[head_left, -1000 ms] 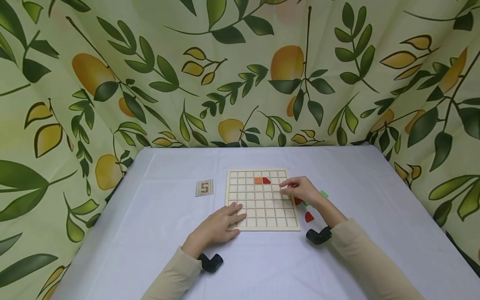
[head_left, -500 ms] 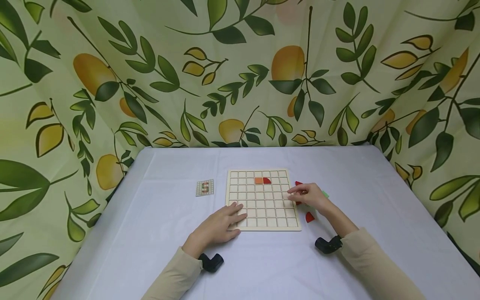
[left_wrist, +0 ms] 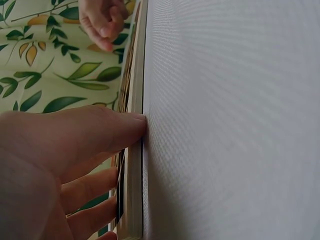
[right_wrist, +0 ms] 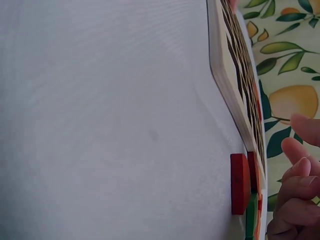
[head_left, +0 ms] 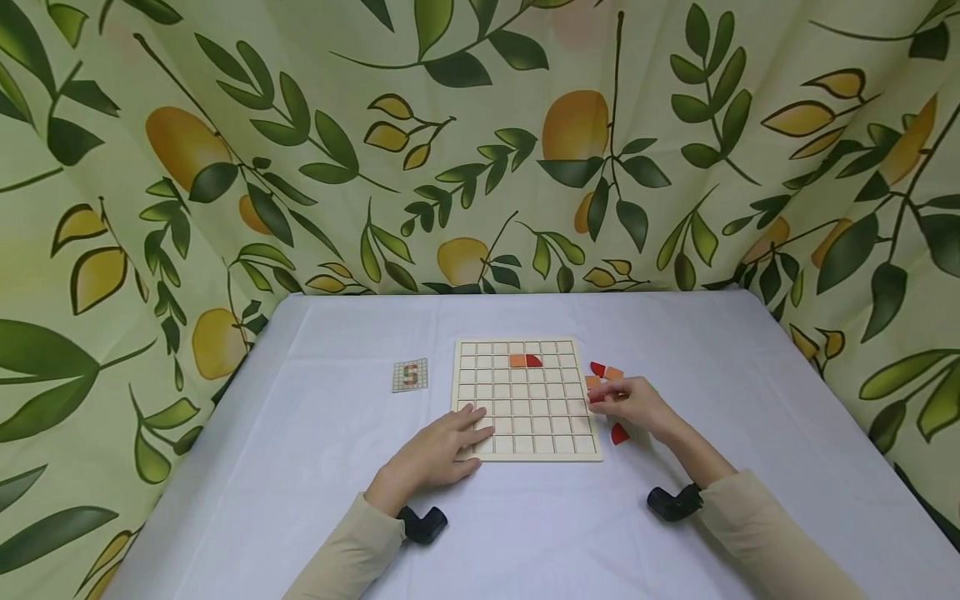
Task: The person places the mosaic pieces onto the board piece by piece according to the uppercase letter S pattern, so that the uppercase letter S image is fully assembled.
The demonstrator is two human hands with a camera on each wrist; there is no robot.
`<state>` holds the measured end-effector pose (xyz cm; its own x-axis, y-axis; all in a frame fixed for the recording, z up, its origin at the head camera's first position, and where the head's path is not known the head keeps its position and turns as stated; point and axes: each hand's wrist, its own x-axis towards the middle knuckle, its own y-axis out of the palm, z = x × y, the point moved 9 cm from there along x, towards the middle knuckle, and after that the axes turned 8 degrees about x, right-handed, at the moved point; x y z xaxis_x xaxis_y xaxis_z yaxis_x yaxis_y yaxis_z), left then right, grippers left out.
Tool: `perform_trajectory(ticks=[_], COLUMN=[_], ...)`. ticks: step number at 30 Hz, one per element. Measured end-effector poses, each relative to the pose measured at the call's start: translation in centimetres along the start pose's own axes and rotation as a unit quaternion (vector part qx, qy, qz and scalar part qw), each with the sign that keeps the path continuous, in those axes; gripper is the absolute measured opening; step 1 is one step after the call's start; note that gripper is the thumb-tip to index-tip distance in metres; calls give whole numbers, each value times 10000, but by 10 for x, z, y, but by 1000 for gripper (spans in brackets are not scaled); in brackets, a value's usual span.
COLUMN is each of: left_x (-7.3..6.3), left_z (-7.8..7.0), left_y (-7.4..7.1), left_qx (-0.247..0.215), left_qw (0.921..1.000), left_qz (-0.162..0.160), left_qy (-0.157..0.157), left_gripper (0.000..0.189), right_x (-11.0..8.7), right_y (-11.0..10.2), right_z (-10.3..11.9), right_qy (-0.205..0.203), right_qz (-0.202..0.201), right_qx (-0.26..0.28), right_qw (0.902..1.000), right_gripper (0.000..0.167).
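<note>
A wooden grid board lies on the table. In its upper rows an orange square tile sits beside a red quarter-round tile. My left hand rests on the board's lower left corner with fingers spread; in the left wrist view its thumb touches the board's side edge. My right hand hovers over the loose tiles at the board's right edge, nearest a red tile. In the right wrist view its fingers are loosely bent with nothing visible between them.
Right of the board lie another red tile, orange tiles and a red quarter-round. A green tile shows in the right wrist view. A small pattern card lies left of the board. A leaf-print curtain hangs behind the table.
My right hand has moved from over the board's right columns rightward and nearer, to the loose tiles, uncovering red and orange ones. The left hand has stayed put.
</note>
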<state>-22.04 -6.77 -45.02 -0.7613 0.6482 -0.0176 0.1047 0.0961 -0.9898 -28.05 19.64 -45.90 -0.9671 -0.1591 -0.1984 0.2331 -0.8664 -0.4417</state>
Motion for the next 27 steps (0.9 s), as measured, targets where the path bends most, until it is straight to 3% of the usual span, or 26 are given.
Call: perform_trajectory(ticks=[14,27], left_x=[0,-1], left_z=[1,0], left_y=[2,1], left_qx=[-50,-17], left_qw=[10000,10000], left_qz=[58,48], left_qy=[-27,3], left_gripper=[49,50], right_x=[-10,-19], right_y=[-1,-8], right_z=[-6,-14], right_qy=[-357,-211], right_qz=[343,369], right_qx=[-151,-314], right_qw=[9987,9986], right_gripper=[32,34])
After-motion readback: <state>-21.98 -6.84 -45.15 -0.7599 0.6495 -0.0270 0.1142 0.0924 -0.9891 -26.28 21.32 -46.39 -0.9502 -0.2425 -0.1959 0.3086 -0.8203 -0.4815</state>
